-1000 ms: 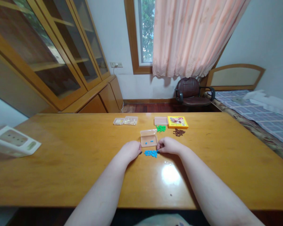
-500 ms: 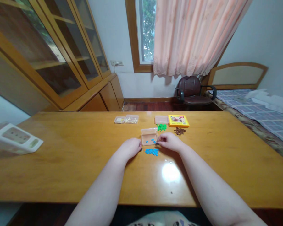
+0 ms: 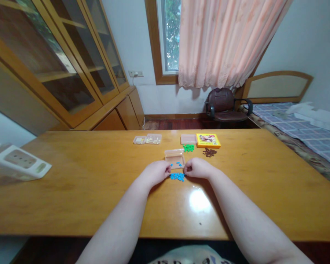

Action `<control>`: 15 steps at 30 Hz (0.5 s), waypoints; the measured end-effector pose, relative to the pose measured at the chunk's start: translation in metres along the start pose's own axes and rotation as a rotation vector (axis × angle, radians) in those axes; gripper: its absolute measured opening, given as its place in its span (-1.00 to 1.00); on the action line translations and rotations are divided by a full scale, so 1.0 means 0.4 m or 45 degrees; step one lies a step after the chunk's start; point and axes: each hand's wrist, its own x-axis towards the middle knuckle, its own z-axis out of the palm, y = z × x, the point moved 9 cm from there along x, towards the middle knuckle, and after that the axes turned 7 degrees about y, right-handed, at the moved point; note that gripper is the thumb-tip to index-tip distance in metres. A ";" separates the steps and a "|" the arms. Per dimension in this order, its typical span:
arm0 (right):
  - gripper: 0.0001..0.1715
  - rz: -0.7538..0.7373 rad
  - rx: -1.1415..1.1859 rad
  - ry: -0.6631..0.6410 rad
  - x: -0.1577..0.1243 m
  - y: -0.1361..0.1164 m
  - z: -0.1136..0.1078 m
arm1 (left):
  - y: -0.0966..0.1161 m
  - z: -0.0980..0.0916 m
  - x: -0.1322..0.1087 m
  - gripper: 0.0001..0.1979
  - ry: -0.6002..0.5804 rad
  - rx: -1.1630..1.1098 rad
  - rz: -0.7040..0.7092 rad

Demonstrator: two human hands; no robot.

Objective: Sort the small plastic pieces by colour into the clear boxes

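A clear plastic box (image 3: pixel 168 158) with its lid raised stands mid-table, a few small blue pieces (image 3: pixel 178 162) inside it. Just in front of it lies a loose pile of small blue plastic pieces (image 3: pixel 177 177). My left hand (image 3: pixel 158 172) is closed, its fingertips pinched at the pile's left edge beside the box's front corner; what they hold, if anything, is too small to make out. From the other side, my right hand (image 3: pixel 199 168) has thumb and finger pinched together at the pile's right edge, apparently on one blue piece.
Behind the box are green pieces (image 3: pixel 188 148), brown pieces (image 3: pixel 209 152), a pink-tinted case (image 3: pixel 188 139) and a yellow box (image 3: pixel 208 140). An open clear container (image 3: pixel 153 139) with pale pieces stands back left. A white power strip package (image 3: pixel 22 161) lies far left.
My right hand has drawn back from the box's front right to the blue pile. My left hand has shifted right, from beside the box to the pile's left edge.
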 end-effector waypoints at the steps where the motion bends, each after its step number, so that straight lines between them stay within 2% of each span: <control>1: -0.81 -0.002 -0.027 0.011 0.000 -0.003 -0.003 | -0.002 0.010 -0.002 -0.89 -0.041 0.011 -0.008; 5: -0.82 0.007 -0.076 0.032 -0.001 -0.006 -0.010 | -0.012 0.033 0.002 -0.90 -0.100 0.035 -0.035; 10: -0.85 -0.039 -0.064 0.075 0.006 -0.003 -0.008 | -0.014 0.044 0.008 -0.88 -0.098 0.074 -0.024; 15: -0.82 -0.018 -0.004 0.401 0.016 0.006 -0.052 | -0.008 0.047 0.005 -0.84 -0.116 0.088 -0.009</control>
